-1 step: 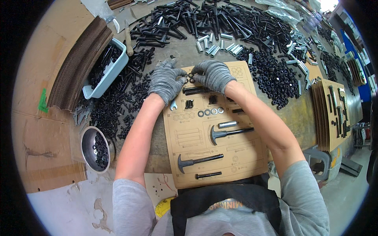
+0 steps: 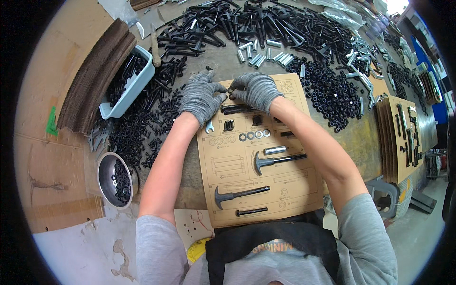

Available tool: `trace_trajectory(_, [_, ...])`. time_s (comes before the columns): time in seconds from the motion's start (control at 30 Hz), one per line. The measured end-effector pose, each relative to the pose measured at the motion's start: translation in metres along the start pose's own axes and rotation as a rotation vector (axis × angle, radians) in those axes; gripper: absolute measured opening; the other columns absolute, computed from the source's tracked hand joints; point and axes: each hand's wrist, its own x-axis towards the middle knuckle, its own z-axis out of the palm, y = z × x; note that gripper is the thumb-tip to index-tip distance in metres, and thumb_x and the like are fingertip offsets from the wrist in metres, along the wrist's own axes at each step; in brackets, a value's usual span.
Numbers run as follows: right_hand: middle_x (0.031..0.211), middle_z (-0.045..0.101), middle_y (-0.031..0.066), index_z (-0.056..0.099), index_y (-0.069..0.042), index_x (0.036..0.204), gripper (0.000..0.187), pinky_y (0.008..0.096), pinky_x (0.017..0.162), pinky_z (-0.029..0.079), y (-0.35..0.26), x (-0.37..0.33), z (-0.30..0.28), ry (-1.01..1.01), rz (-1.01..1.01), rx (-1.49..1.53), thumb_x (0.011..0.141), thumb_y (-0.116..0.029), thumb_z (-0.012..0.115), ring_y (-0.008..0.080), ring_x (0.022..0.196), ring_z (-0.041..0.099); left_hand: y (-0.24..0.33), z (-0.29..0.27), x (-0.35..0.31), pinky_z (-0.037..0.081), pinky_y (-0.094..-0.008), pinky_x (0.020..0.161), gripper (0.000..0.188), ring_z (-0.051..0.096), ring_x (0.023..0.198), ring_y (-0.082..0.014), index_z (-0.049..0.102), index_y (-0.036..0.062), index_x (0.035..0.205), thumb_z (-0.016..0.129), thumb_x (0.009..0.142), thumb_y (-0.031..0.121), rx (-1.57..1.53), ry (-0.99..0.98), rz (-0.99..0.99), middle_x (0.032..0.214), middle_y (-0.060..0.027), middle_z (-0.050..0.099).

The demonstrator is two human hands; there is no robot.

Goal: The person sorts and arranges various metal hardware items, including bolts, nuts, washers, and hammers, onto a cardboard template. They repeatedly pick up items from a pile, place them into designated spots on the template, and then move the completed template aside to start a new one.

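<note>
My two hands wear grey knitted gloves and meet over the top edge of a brown cardboard parts sheet (image 2: 223, 166). My right hand (image 2: 259, 89) is closed, its fingertips pinching a small black nut (image 2: 231, 90). Beside it my left hand (image 2: 202, 99) has its fingers curled together close to the nut; whatever lies between them is hidden. On the sheet below the hands are black bolts (image 2: 237, 109), a row of washers (image 2: 255, 135), a silver tube (image 2: 275, 150) and two black hammer-shaped parts, one of them the upper hammer-shaped part (image 2: 266, 162). A small open-end wrench (image 2: 209, 126) lies by my left wrist.
Black forked parts (image 2: 237, 23) and silver tubes (image 2: 259, 61) lie at the back. Black nuts (image 2: 332, 95) spread right, black bolts (image 2: 137, 123) left. A blue bin (image 2: 149, 71) and metal bowl (image 2: 111, 190) stand left; filled cards (image 2: 399, 137) stand right.
My right fingertips have drawn in over the small black nuts, which show less between the hands now. All else is practically the same.
</note>
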Motion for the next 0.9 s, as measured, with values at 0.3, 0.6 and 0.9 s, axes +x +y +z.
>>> trace_trajectory(0.3, [0.085, 0.07, 0.0113, 0.074, -0.014, 0.093, 0.021, 0.039, 0.073, 0.052, 0.0, 0.003, 0.011, -0.006, 0.027, -0.01, 0.079, -0.028, 0.065, 0.0284, 0.078, 0.067, -0.002, 0.007, 0.0, 0.037, -0.0377, 0.105, 0.021, 0.05, 0.121, -0.0295, 0.075, 0.0176, 0.092, 0.073, 0.074, 0.029, -0.102, 0.036, -0.034, 0.13, -0.0117, 0.056])
trace_trajectory(0.6, [0.089, 0.07, 0.0124, 0.073, -0.014, 0.097, 0.026, 0.0381, 0.078, 0.051, 0.002, 0.004, 0.009, -0.029, 0.041, 0.053, 0.08, -0.032, 0.064, 0.0288, 0.083, 0.067, -0.003, 0.009, -0.001, 0.039, -0.0369, 0.103, 0.021, 0.052, 0.119, -0.0293, 0.074, 0.0177, 0.095, 0.07, 0.076, 0.026, -0.081, 0.006, -0.051, 0.129, -0.0102, 0.057])
trace_trajectory(0.9, [0.094, 0.07, 0.0083, 0.067, -0.008, 0.112, 0.028, 0.0304, 0.081, 0.05, 0.074, -0.158, -0.093, 0.367, 0.176, 0.277, 0.093, -0.024, 0.058, 0.0157, 0.088, 0.063, 0.002, -0.012, -0.042, 0.04, -0.0369, 0.102, 0.024, 0.053, 0.118, -0.0258, 0.069, 0.0151, 0.107, 0.061, 0.086, 0.024, -0.287, 0.252, -0.007, 0.126, -0.0087, 0.058])
